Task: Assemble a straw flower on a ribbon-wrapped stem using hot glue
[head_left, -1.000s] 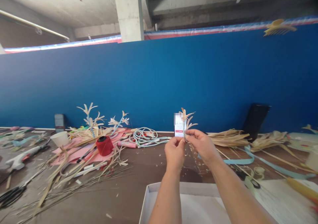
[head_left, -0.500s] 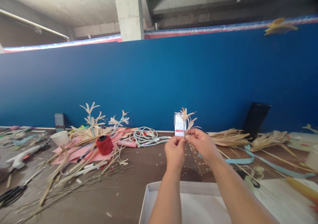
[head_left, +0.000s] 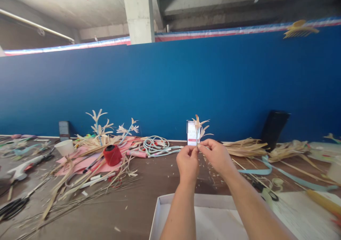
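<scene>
Between my two hands stands a small handmade flower stem [head_left: 203,127] with pale, straw-like petals, upright. My left hand [head_left: 188,162] pinches its lower stem between thumb and fingers. Close against it, my right hand [head_left: 216,156] has thumb and forefinger pressed together on the same stem, just at the left fingertips. The stem's lower end is hidden by the fingers. Right behind the flower, a phone [head_left: 193,135] with a lit screen leans on the blue partition. Two similar flower stems [head_left: 99,128] stand at the left among loose straw.
A white tray [head_left: 213,200] lies under my forearms. Left are a red thread spool [head_left: 112,155], a paper cup [head_left: 64,147], a glue gun [head_left: 22,167] and black scissors [head_left: 13,208]. A coiled pale cable [head_left: 157,146], dried husks [head_left: 245,147] and blue ribbon [head_left: 257,172] lie along the back.
My right hand has shifted very slightly, its fingers still closed at the stem. The flower has turned a little; my left hand stays almost in place.
</scene>
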Available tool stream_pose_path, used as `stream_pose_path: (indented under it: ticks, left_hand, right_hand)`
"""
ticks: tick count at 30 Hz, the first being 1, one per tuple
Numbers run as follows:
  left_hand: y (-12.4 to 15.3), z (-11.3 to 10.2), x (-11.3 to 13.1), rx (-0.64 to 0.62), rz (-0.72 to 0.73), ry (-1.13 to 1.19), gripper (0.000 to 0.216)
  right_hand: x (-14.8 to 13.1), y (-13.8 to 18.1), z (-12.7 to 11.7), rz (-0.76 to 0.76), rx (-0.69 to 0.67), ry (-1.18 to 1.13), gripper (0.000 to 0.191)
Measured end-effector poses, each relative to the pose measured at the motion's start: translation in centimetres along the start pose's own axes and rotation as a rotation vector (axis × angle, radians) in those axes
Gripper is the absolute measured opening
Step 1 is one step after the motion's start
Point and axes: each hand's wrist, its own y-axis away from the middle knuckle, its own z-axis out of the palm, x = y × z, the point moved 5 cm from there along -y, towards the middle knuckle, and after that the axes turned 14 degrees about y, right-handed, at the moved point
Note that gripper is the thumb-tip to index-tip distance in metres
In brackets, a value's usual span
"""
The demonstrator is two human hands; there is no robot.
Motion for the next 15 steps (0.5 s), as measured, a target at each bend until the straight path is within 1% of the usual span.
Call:
stream_pose_path:
  ticks: [4, 7, 10, 15]
  left_hand:
    - [0.1, 0.0, 0.3, 0.006, 0.02, -0.046, 0.02]
    - [0.1, -0.1, 0.5, 0.008, 0.062, -0.09, 0.018]
    - [0.3, -0.2, 0.8, 0.019, 0.132, -0.15, 0.016]
    - [0.8, 0.0, 1.7, 0.045, 0.286, -0.325, 0.019]
  right_hand:
    - [-0.2, 0.0, -0.2, -0.027, 0.034, 0.011, 0.022]
    - [-0.1, 0.1, 0.0, -0.032, 0.008, -0.007, 0.022]
    - [-0.1, 0.2, 0.3, -0.032, -0.025, -0.039, 0.023]
    - [0.0, 0.2, 0.4, -0.024, 0.031, -0.014, 0.03]
